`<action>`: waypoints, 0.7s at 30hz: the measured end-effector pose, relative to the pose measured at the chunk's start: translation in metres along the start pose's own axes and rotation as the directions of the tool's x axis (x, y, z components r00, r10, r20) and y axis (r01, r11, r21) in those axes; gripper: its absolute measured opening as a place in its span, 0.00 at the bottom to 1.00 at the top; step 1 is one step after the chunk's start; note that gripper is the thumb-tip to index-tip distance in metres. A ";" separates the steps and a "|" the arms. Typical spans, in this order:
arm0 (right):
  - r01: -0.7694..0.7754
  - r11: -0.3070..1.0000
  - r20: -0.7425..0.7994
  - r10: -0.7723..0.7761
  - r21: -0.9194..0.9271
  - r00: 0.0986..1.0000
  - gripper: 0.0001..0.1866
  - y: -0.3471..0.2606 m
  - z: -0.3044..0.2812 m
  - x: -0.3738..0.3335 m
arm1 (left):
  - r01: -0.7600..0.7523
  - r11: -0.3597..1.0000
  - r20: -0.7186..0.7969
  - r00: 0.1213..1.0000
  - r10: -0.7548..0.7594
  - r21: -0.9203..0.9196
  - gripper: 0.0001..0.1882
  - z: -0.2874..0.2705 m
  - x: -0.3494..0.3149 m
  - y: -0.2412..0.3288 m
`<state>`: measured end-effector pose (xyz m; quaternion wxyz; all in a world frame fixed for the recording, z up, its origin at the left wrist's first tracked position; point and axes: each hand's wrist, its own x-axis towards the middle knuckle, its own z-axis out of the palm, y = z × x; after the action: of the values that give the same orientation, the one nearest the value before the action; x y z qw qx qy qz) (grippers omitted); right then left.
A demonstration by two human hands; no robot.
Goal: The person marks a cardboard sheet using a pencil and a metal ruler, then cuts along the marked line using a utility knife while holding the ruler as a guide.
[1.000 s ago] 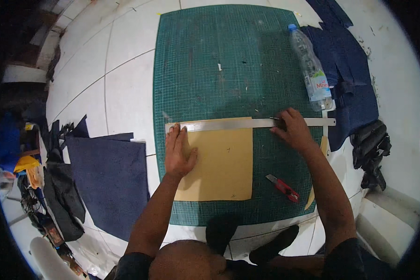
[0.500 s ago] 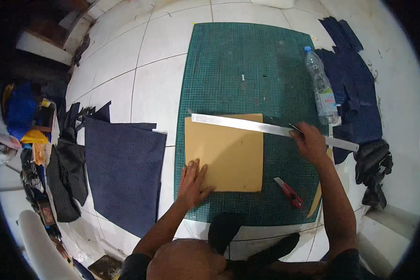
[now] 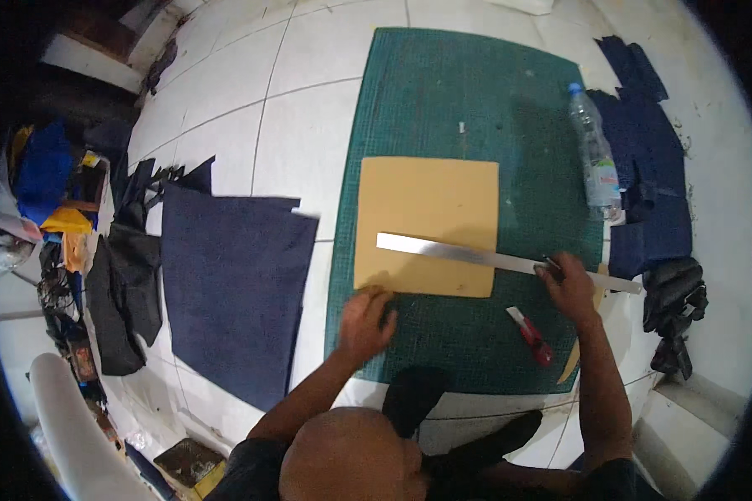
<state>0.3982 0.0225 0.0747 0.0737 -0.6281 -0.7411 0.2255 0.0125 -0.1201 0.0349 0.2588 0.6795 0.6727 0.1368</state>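
A square tan sheet of board (image 3: 426, 200) lies on the green cutting mat (image 3: 543, 167). My left hand (image 3: 366, 321) is at its near left corner, fingers bent against the edge and thumb apart. A long metal ruler (image 3: 434, 248) slants across the lower part of the sheet and past its right side. My right hand (image 3: 570, 288) is closed on the ruler towards its right end. A thin dark pen-like stick shows at those fingers, too small to name surely. A red utility knife (image 3: 530, 336) with its blade out lies below the ruler.
A plastic bottle with a blue cap (image 3: 595, 159) lies at the mat's right edge, beside dark blue cloth (image 3: 652, 159) and black pieces (image 3: 675, 296). Dark navy cloth (image 3: 238, 284) is spread on the left tiles. A narrow tan strip (image 3: 570, 363) lies near my right forearm.
The tan sheet has moved away from me on the mat. My left hand has slid off its surface to the near edge. The ruler, in my right hand, now lies lower across it.
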 end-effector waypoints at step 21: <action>0.398 0.896 0.008 -0.405 -0.197 0.914 0.19 -0.006 0.029 -0.012 | -0.018 0.993 -0.058 0.998 0.025 0.119 0.46 0.026 -0.015 0.003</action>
<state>0.3834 0.0035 0.0535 0.0691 -0.4696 -0.8718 0.1214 0.0277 -0.1390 0.0174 0.1964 0.6964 0.6798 0.1196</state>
